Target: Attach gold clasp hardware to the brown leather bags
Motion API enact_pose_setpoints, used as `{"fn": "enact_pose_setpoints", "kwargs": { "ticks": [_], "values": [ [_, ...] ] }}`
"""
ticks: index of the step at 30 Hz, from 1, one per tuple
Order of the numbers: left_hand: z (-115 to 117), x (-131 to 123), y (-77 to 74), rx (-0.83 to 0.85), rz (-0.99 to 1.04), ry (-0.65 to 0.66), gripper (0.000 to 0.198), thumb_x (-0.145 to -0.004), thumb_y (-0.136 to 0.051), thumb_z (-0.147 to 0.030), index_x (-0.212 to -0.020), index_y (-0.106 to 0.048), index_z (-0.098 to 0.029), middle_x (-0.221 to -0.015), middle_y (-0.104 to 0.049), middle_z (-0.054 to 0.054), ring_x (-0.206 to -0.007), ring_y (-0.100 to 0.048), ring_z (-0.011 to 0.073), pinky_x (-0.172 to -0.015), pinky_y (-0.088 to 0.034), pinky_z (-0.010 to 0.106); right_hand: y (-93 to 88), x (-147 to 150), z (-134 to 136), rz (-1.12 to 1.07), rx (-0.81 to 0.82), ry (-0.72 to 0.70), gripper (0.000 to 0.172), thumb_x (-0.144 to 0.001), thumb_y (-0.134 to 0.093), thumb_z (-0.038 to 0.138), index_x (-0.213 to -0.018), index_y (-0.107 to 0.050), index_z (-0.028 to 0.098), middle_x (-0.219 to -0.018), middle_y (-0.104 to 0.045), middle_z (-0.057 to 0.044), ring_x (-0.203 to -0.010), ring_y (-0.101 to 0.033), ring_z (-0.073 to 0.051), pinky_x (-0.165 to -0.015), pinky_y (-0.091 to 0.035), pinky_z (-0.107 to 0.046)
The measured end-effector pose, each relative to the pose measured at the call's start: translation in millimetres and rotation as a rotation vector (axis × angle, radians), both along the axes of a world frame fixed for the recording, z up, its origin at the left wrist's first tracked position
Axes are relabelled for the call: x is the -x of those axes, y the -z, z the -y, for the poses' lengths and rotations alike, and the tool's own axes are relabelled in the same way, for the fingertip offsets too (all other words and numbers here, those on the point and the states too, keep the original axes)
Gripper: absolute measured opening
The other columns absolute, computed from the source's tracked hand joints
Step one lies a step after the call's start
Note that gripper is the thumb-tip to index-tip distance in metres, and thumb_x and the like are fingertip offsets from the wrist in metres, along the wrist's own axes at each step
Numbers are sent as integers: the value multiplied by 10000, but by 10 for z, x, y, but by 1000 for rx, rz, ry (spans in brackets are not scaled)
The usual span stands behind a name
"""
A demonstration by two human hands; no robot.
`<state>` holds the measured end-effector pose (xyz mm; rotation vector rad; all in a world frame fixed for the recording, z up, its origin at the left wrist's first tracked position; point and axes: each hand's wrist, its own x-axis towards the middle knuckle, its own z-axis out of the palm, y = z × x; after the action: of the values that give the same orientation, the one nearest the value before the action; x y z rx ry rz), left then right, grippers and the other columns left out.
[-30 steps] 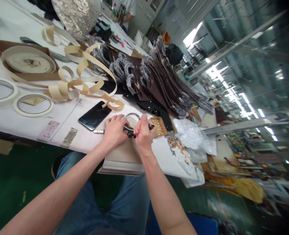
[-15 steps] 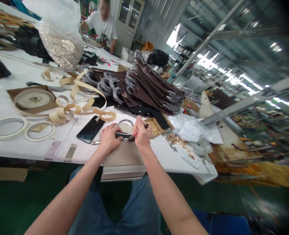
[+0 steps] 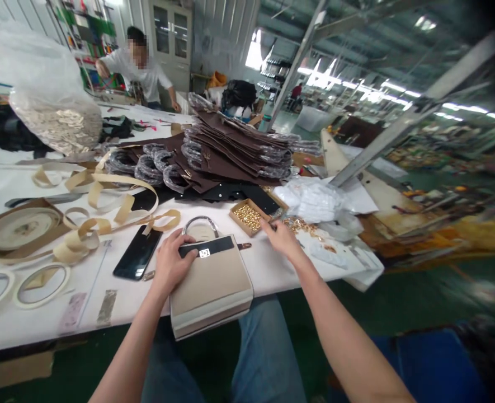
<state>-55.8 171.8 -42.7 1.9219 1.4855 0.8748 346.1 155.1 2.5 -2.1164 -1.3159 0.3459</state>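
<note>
A beige handbag [image 3: 213,285] with a black top band and a small white-and-black metal plate lies flat at the table's front edge. Its wrapped round handle [image 3: 201,218] points away from me. My left hand [image 3: 174,260] holds the bag down at its upper left corner, thumb on the black band. My right hand [image 3: 278,235] is closed at the near right corner of a small cardboard box [image 3: 235,215] of gold-coloured studs [image 3: 248,217]. A dark tool [image 3: 274,225], mostly hidden, shows in its fingers; its kind is unclear.
Left of the bag lie a phone [image 3: 137,253], curled beige tape [image 3: 79,240] and tape rolls [image 3: 43,284]. Behind are stacked brown bag pieces [image 3: 234,145] with wrapped handles. Loose gold parts [image 3: 301,226] and white plastic bags [image 3: 314,196] sit right. A person [image 3: 146,78] works across the table.
My right hand has moved from the bag's metal plate rightwards to the box of studs. The left hand stays on the bag. The camera view has shifted, and the plate is now uncovered.
</note>
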Motion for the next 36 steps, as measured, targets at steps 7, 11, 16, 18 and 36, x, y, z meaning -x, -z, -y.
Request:
{"fn": "enact_pose_setpoints", "kwargs": {
  "ticks": [7, 11, 16, 18, 36],
  "values": [
    [-21, 4, 76, -45, 8, 29, 310, -952, -799, -397, -1246, -855, -315, -1660, -660, 108, -1547, -601, 427, -1321, -451, 643, 400, -158, 121, 451, -61, -13, 608, -1145, -502, 772, -1036, -713, 212, -1039, -756, -172, -1025, -705, -350, -911, -482, -410],
    [-23, 14, 91, -80, 30, 45, 311, -960, -804, -405, -1250, -856, -304, -1640, -666, 124, -1574, -592, 399, -1347, -436, 607, 290, 206, 433, 439, -316, -37, 624, -1152, -488, 761, -1201, -739, 192, -1247, -741, -213, -1227, -671, -375, -1018, -489, -437],
    [-27, -13, 79, -88, 80, 56, 348, -945, -830, -396, -1272, -839, -276, -1631, -649, 133, -1588, -574, 388, -1366, -419, 597, 259, 821, 914, -43, 72, -189, 504, -1055, -703, 732, -840, -734, 277, -797, -763, -59, -742, -688, -263, -680, -443, -347],
    [-11, -13, 1, -99, 118, 18, 431, -952, -832, -396, -1363, -796, -271, -1658, -625, 142, -1604, -552, 389, -1347, -441, 604, 292, 980, 969, -221, 153, -264, 509, -945, -839, 718, -747, -719, 265, -748, -763, -50, -708, -682, -257, -639, -434, -338],
    [2347, 67, -539, -179, 373, -275, 193, -1060, -802, -346, -1227, -766, -255, -1351, -762, 119, -1183, -757, 273, -997, -632, 387, 439, 1017, 1166, -1628, -182, -122, 629, -854, -934, 558, -1348, -801, 194, -1271, -874, -170, -1257, -826, -455, -1097, -685, -649]
  ]
}}
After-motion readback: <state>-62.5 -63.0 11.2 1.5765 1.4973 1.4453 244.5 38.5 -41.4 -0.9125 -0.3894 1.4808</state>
